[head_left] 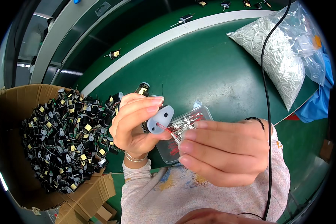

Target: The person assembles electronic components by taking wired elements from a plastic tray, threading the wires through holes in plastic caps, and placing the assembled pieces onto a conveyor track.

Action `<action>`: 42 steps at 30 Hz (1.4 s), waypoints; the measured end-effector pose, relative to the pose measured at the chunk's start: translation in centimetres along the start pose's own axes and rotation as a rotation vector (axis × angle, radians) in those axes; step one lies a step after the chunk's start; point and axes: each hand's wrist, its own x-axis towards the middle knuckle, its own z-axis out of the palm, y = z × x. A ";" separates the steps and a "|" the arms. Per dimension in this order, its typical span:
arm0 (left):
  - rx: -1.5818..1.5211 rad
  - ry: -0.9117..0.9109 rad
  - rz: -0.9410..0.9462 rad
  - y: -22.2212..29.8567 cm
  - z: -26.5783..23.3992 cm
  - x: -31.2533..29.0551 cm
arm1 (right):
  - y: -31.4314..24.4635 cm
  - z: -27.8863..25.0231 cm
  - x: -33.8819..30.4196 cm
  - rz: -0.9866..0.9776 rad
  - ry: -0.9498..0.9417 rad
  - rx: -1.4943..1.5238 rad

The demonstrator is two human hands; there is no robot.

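My left hand (130, 119) is closed round a small component with a grey oval end plate (165, 113); the fingers hide most of its body. Thin red wires (163, 128) run out through a hole in this plate toward my right hand (227, 153). That hand's fingertips are pressed together at a slim white piece (175, 139) on the wires' end. Under both hands sits a clear plastic tray (168, 161) holding many white-ended red wires (186, 121). Just beyond my left hand another black component (142, 89) with a yellow patch lies on the green table (198, 59).
At left, a cardboard box (7, 112) is heaped with similar black components (63, 142). A clear bag of short white tubes (276, 56) lies at the far right. A black cable (266, 86) hangs down the right side. Beyond a white rail (134, 46), several components are scattered.
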 end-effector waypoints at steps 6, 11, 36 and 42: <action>-0.008 0.012 -0.003 0.0 -0.1 0.0 | -0.1 0.2 -0.2 -0.017 0.015 -0.013; -0.011 0.004 0.004 -0.2 -0.1 -0.1 | -0.2 0.3 -0.2 -0.016 0.010 -0.022; 0.160 -0.051 -0.089 2.0 0.6 -0.5 | 2.1 0.9 -0.7 0.178 -0.126 -0.027; -0.112 0.027 -0.347 2.1 0.9 -0.7 | 2.3 1.7 -1.2 0.427 -0.071 0.209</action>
